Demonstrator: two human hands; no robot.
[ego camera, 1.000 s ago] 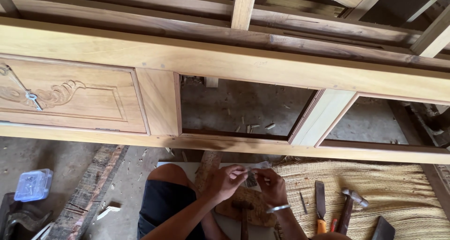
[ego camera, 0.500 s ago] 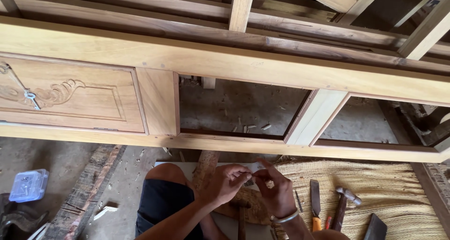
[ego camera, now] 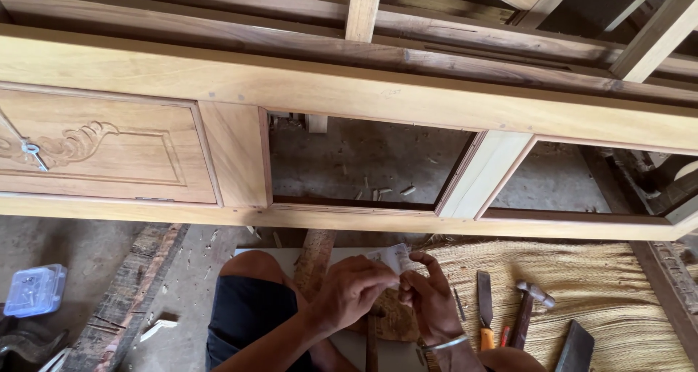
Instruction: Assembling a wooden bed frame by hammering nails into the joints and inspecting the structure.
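Below the long pale wooden cabinet frame (ego camera: 378, 99), just past its lower rail, both hands are now meeting over a small crumpled clear plastic packet (ego camera: 391, 257). Half a second ago the right hand was gripping something lower against the round brown wooden block (ego camera: 396, 315); it is now lifting higher, and the packet is sitting pinched between the left hand (ego camera: 354, 290) and the right hand (ego camera: 429, 293), fingertips narrow on its edges — apparently opening it. The packet is hovering above the near edge of the woven straw mat (ego camera: 625, 299). On the mat, to the right, a yellow-handled chisel (ego camera: 484, 308) and a small steel hammer (ego camera: 528, 310) are lying untouched — as is the blue plastic box (ego camera: 35, 290) far left on the floor.
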